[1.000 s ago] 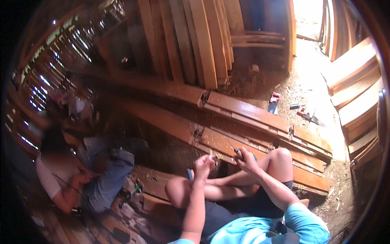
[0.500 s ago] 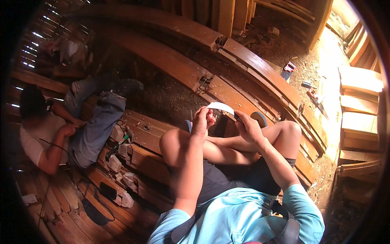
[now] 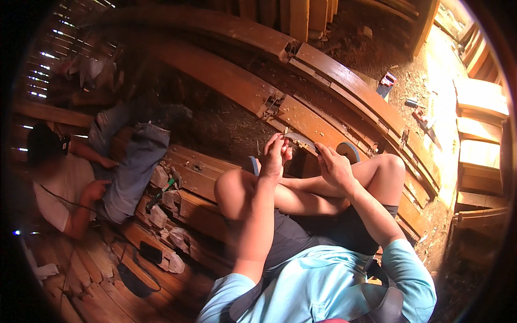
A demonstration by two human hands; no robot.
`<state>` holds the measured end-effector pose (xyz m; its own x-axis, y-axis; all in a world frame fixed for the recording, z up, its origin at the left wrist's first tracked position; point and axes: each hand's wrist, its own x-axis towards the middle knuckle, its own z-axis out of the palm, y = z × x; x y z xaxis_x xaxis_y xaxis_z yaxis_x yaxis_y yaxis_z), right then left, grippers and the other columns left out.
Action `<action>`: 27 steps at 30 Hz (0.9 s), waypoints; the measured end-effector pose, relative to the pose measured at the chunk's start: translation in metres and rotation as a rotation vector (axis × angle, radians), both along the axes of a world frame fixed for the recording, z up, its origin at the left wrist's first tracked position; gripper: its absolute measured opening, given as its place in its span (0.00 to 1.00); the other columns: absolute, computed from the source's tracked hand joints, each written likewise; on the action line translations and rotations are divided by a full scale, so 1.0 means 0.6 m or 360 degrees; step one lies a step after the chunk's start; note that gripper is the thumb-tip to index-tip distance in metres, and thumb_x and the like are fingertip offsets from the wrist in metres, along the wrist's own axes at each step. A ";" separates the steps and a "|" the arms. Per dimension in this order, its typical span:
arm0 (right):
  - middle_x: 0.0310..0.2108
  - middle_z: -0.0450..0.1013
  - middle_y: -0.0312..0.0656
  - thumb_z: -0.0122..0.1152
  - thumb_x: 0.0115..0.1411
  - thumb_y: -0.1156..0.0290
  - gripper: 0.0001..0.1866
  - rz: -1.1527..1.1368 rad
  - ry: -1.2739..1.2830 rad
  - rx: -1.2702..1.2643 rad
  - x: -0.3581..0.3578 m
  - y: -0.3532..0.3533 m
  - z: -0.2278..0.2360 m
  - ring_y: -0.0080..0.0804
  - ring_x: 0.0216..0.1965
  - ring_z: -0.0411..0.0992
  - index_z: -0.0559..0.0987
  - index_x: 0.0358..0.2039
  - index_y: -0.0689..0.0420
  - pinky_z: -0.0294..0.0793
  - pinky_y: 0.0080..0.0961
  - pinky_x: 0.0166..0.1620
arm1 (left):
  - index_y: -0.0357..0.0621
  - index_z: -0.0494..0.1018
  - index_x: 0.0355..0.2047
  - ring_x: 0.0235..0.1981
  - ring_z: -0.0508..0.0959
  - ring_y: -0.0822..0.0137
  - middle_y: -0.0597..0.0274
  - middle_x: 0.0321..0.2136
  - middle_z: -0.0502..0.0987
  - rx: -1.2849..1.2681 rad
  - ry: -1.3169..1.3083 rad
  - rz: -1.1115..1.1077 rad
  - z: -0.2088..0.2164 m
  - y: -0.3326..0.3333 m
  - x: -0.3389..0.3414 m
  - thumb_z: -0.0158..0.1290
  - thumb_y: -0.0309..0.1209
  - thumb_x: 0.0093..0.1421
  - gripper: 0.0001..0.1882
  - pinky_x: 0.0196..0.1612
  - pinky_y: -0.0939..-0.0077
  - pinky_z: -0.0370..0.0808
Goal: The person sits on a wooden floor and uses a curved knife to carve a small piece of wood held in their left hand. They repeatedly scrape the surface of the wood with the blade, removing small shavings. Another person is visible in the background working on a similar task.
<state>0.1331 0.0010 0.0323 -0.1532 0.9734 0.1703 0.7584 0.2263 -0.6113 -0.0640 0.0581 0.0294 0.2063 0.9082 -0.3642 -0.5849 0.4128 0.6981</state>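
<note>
In front of my crossed legs, a thin curved grey strip (image 3: pixel 300 139) with a shine along it bridges my two hands. Its exact kind cannot be made out. My left hand (image 3: pixel 276 155) is closed on one end, fingers curled and thumb side up. At the other end my right hand (image 3: pixel 332 163) pinches it from above, hiding that tip. The strip bows slightly upward, above the brown wooden boards (image 3: pixel 312 119).
On the left sits another person (image 3: pixel 70 167) in torn jeans, hands near the lap. A green-handled tool (image 3: pixel 168 185) lies among wood blocks. A dark phone-like slab (image 3: pixel 150 251) rests on a plank. At right are a handsaw (image 3: pixel 386 83) and curved wood pieces (image 3: pixel 481 129).
The strip has turned from bright white to grey as its angle to the light shifted. Both hands keep hold of it. The other person's hands have moved apart.
</note>
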 end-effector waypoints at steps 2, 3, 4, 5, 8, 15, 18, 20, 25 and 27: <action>0.29 0.71 0.48 0.51 0.60 0.70 0.17 -0.0055 -0.0093 -0.0015 0.001 -0.001 0.000 0.51 0.26 0.73 0.69 0.51 0.51 0.73 0.42 0.27 | 0.45 0.68 0.29 0.19 0.67 0.77 0.72 0.19 0.63 0.0147 0.0105 -0.0042 -0.007 -0.003 0.005 0.47 0.32 0.63 0.06 0.22 0.82 0.66; 0.29 0.71 0.48 0.50 0.60 0.71 0.17 -0.0085 -0.0141 -0.0048 0.003 -0.001 -0.001 0.51 0.27 0.73 0.69 0.51 0.52 0.73 0.42 0.27 | 0.45 0.68 0.29 0.19 0.67 0.77 0.72 0.19 0.62 0.0222 0.0157 -0.0064 -0.010 -0.003 0.006 0.47 0.32 0.63 0.07 0.22 0.82 0.66; 0.29 0.71 0.48 0.49 0.61 0.71 0.16 -0.0115 -0.0190 -0.0083 0.003 -0.001 0.000 0.51 0.27 0.72 0.69 0.51 0.52 0.73 0.41 0.28 | 0.45 0.68 0.29 0.19 0.66 0.78 0.72 0.19 0.62 0.0234 0.0209 -0.0049 -0.014 -0.001 0.006 0.47 0.33 0.64 0.08 0.22 0.82 0.66; 0.29 0.71 0.48 0.49 0.61 0.71 0.16 -0.0140 -0.0190 -0.0116 0.000 -0.003 0.002 0.51 0.27 0.73 0.69 0.51 0.51 0.73 0.42 0.28 | 0.45 0.68 0.28 0.19 0.66 0.78 0.73 0.18 0.61 0.0247 0.0262 -0.0033 -0.019 0.001 0.006 0.46 0.34 0.64 0.09 0.22 0.82 0.65; 0.30 0.72 0.49 0.48 0.62 0.69 0.16 -0.0201 -0.0178 -0.0229 -0.006 -0.006 0.004 0.52 0.28 0.73 0.69 0.51 0.49 0.73 0.43 0.29 | 0.46 0.67 0.27 0.18 0.66 0.79 0.74 0.18 0.60 0.0216 0.0305 -0.0020 -0.024 0.005 0.005 0.46 0.36 0.65 0.11 0.22 0.83 0.65; 0.29 0.75 0.56 0.43 0.66 0.60 0.15 -0.0803 0.0121 -0.0600 0.068 0.046 -0.101 0.61 0.33 0.73 0.69 0.49 0.50 0.71 0.51 0.35 | 0.45 0.66 0.25 0.18 0.66 0.79 0.71 0.16 0.66 0.0444 0.0481 -0.0266 -0.013 -0.021 0.025 0.44 0.33 0.64 0.10 0.24 0.85 0.64; 0.26 0.74 0.54 0.44 0.66 0.60 0.14 -0.0626 0.0291 -0.0281 0.054 0.047 -0.035 0.58 0.32 0.73 0.70 0.48 0.50 0.71 0.48 0.33 | 0.45 0.66 0.23 0.17 0.67 0.79 0.72 0.16 0.64 0.0336 0.0629 -0.0149 -0.019 -0.024 0.019 0.44 0.34 0.63 0.12 0.23 0.84 0.65; 0.28 0.74 0.55 0.46 0.65 0.61 0.14 -0.0317 0.0412 -0.0444 0.043 0.032 -0.003 0.55 0.34 0.74 0.70 0.48 0.51 0.71 0.47 0.34 | 0.46 0.66 0.23 0.17 0.67 0.79 0.73 0.16 0.62 0.0121 0.0519 -0.0039 -0.030 -0.006 0.015 0.45 0.35 0.62 0.11 0.22 0.84 0.66; 0.28 0.74 0.52 0.49 0.64 0.63 0.14 -0.0061 0.0226 -0.0278 0.007 0.002 -0.015 0.53 0.31 0.74 0.71 0.48 0.53 0.71 0.44 0.33 | 0.49 0.66 0.26 0.19 0.72 0.76 0.71 0.18 0.67 -0.0103 0.0330 0.0122 -0.033 0.007 0.012 0.44 0.36 0.62 0.09 0.22 0.82 0.74; 0.27 0.74 0.51 0.51 0.63 0.63 0.15 -0.0033 0.0145 -0.0267 0.004 0.002 -0.018 0.52 0.30 0.73 0.71 0.48 0.53 0.71 0.44 0.31 | 0.49 0.66 0.26 0.20 0.73 0.75 0.70 0.18 0.68 -0.0123 0.0336 0.0121 -0.042 0.002 0.011 0.43 0.36 0.62 0.09 0.22 0.81 0.74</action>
<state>0.1354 0.0022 0.0217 -0.1240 0.9921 0.0176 0.7014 0.1002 -0.7057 -0.0576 0.0592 0.0043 0.0504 0.8860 -0.4610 -0.4605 0.4302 0.7764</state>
